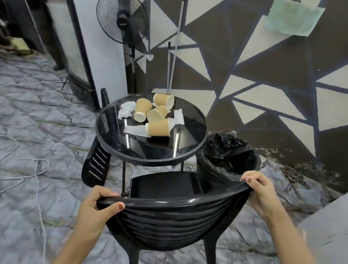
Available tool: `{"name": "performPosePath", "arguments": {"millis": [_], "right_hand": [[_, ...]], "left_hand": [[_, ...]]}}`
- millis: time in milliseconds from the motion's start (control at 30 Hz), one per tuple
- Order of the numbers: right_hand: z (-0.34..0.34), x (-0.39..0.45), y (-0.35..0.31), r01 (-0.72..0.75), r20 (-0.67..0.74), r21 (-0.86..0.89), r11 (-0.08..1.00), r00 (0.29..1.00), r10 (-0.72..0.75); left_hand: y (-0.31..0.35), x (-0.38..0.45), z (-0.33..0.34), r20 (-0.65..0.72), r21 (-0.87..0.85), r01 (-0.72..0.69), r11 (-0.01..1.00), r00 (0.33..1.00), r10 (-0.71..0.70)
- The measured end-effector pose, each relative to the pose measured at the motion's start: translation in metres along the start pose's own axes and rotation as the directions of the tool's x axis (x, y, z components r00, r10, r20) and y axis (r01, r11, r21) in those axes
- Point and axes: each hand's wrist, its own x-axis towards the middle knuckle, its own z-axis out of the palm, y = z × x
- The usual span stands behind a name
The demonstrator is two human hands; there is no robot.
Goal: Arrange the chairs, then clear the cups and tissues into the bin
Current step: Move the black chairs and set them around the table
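Four cups: four tan paper cups (152, 115) lie tipped on their sides in a cluster on the round table (190, 153), centre of the frame
Tissues: white tissues (135, 130) lie crumpled and flat among the cups, some touching them
Bin: bin (213, 171) just right of the table, lined with a black bag (227, 146); what is inside cannot be told
Near chair: black chair (169, 220) at lower centre, its curved back towards the camera, seat facing the table
Left hand: left hand (95, 206) closed around the left end of the chair's top rail, thumb on the near side
Right hand: right hand (257, 191) gripping the right end of the same rail, fingers curled over the top
Second chair: another black chair (96, 165) left of the table, partly tucked under the rim
Background: standing fan (123, 19) at upper centre against the wall; white rope (11, 174) on the floor at left
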Motion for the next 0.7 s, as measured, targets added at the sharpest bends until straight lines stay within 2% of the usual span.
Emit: {"name": "performPosePath", "arguments": {"millis": [133,300,400,533,700], "right_hand": [[-0.028,0.015,-0.004,-0.081,0.070,-0.058,0.995,0.994,0.085],[-0.089,0.001,0.000,-0.188,0.119,-0.149,0.971,0.971,0.207],[-0.107,-0.013,0.008,-0.232,0.200,-0.185,0.955,0.943,0.268],[-0.101,-0.024,0.016,-0.212,0.171,-0.113,0.971,0.958,0.229],[-0.080,-0.030,0.025,-0.159,0.145,-0.085,0.984,0.975,0.170]], "left_hand": [[-0.015,-0.018,0.026,-0.058,0.019,0.028,0.999,0.998,-0.027],[-0.031,-0.039,0.055,-0.006,0.105,0.030,0.994,1.000,-0.030],[-0.029,-0.042,0.052,0.024,0.126,0.019,0.992,0.999,-0.022],[-0.019,-0.031,0.048,0.098,0.113,0.042,0.993,0.994,-0.053],[-0.012,-0.012,0.030,0.100,0.127,0.035,0.991,0.994,-0.048]]}}
